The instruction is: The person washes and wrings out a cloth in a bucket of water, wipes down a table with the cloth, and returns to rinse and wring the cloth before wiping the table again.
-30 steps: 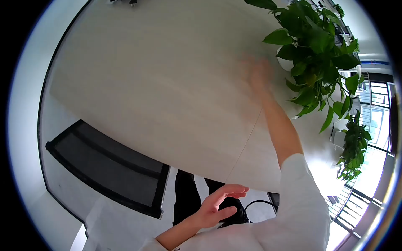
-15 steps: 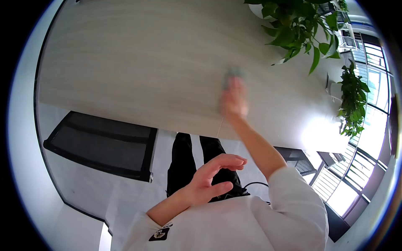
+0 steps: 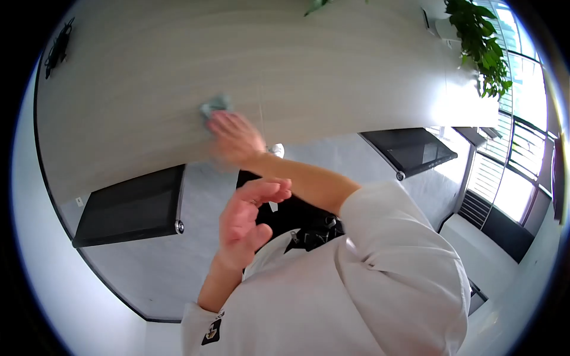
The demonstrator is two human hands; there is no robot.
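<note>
My right hand (image 3: 234,135) lies palm down on a crumpled grey-green cloth (image 3: 216,105), which shows beyond its fingertips on the long pale table (image 3: 332,77). The hand is slightly blurred, and its palm hides the rest of the cloth. In front of my body, below the table edge, my left hand (image 3: 242,222) is held up with fingers loosely curved and the thumb apart. Nothing is in it, and it touches neither table nor cloth.
A black cable bundle (image 3: 59,48) lies at the table's far left. A potted plant (image 3: 484,50) trails leaves at the right end, near windows. Two black mesh chairs, one left (image 3: 133,207) and one right (image 3: 409,148), stand by the near edge.
My right hand has swept left across the table with the cloth. My left hand has risen a little and shifted left. The view has turned, bringing the cable bundle in and most of the nearer plant out.
</note>
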